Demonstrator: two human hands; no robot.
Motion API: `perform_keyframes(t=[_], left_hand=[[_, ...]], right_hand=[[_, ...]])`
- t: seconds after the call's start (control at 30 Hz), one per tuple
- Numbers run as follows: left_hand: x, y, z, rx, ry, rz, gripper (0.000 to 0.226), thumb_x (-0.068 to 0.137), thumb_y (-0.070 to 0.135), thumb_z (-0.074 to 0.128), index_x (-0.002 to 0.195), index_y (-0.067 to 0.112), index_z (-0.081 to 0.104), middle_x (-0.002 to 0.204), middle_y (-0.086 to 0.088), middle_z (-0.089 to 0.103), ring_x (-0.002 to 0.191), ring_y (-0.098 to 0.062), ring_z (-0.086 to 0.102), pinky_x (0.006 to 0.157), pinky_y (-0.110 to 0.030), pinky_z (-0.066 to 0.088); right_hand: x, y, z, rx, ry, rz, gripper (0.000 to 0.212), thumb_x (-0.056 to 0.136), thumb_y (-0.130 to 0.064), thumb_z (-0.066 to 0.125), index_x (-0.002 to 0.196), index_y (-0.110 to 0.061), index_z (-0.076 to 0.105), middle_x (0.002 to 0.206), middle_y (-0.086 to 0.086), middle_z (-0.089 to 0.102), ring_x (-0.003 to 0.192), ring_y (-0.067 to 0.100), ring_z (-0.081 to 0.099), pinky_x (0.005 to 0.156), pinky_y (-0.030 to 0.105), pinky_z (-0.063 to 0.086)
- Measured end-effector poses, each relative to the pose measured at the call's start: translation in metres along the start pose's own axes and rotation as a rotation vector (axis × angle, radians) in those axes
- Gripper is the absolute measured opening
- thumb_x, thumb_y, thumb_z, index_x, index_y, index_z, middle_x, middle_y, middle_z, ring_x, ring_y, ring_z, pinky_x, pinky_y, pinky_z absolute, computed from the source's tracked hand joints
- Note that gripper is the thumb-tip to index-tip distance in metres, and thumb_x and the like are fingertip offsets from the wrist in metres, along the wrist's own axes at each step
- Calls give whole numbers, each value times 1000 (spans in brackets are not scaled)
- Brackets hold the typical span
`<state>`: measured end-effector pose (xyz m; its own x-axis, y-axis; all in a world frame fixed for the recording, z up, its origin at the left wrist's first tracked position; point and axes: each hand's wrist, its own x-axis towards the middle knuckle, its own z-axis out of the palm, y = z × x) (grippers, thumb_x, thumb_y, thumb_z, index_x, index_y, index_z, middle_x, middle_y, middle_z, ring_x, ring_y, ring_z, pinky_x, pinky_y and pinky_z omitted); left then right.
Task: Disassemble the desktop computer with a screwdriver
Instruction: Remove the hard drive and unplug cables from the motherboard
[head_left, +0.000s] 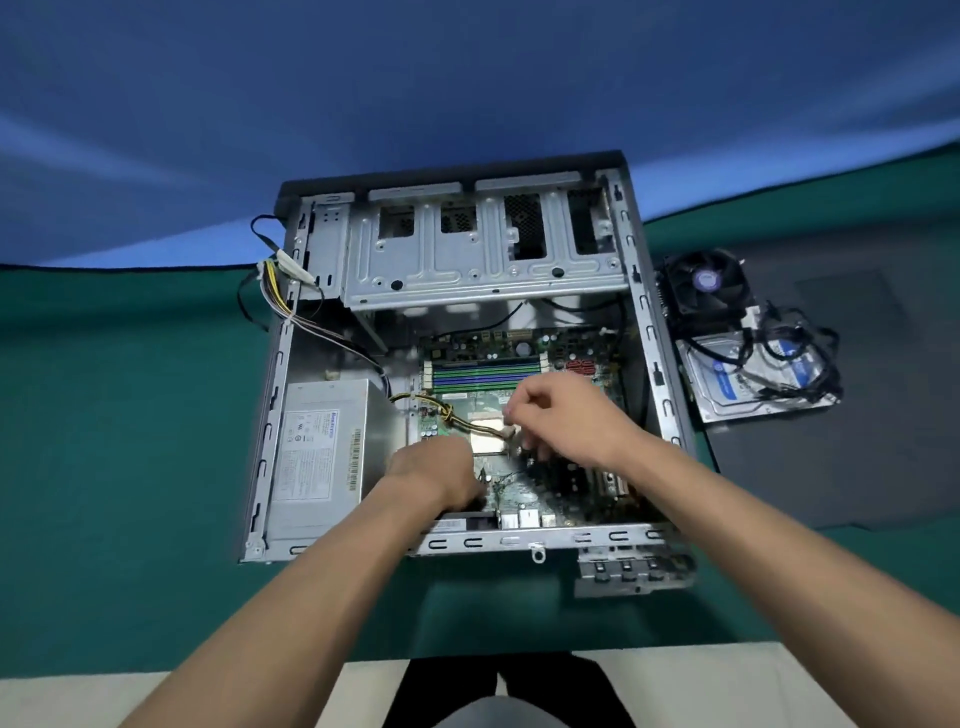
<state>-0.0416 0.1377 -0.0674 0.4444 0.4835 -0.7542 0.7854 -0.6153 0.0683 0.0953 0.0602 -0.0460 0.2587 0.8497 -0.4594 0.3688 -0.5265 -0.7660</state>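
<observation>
An open desktop computer case (657, 332) lies flat on the green mat. Inside it are the green motherboard (524, 358), a grey power supply (317, 447) at the left and an empty metal drive cage (467, 260) at the far end. My right hand (558, 415) is over the middle of the board and pinches the white connector (508, 430) of a yellow-and-black power cable (452, 413). My left hand (439, 470) rests on the board near its front left, its fingers curled downward and hidden. No screwdriver is in view.
A removed cooler fan (709, 286) and a hard drive (748, 384) with tangled black cables (800, 358) lie on a dark mat right of the case. A metal slot bracket (634, 571) hangs off the case's near edge. Loose cables (275, 291) spill over the case's left wall.
</observation>
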Motion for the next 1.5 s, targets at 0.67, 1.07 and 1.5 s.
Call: perform_keyframes(t=[0.67, 1.07, 1.5], left_hand=[[19, 99, 9, -134, 53, 530, 18, 87, 25, 61, 97, 10, 61, 90, -6, 63, 82, -21, 58, 73, -29, 45], [34, 122, 21, 6, 70, 591, 14, 85, 15, 60, 95, 5, 62, 80, -8, 58, 71, -20, 51, 65, -26, 41], [37, 118, 30, 22, 130, 645, 30, 89, 19, 56, 63, 9, 44, 59, 1, 43, 55, -14, 48, 46, -16, 27]], right_hand=[[-13, 31, -49, -328, 717, 419, 55, 91, -65, 25, 100, -15, 46, 88, 6, 57, 74, 26, 47, 68, 36, 33], [-4, 34, -52, -332, 771, 430, 68, 95, -59, 18, 76, -10, 63, 73, 6, 55, 68, 28, 48, 63, 34, 33], [-4, 35, -53, -280, 763, 397, 68, 95, -60, 19, 76, -10, 62, 75, 6, 62, 71, 28, 55, 63, 34, 36]])
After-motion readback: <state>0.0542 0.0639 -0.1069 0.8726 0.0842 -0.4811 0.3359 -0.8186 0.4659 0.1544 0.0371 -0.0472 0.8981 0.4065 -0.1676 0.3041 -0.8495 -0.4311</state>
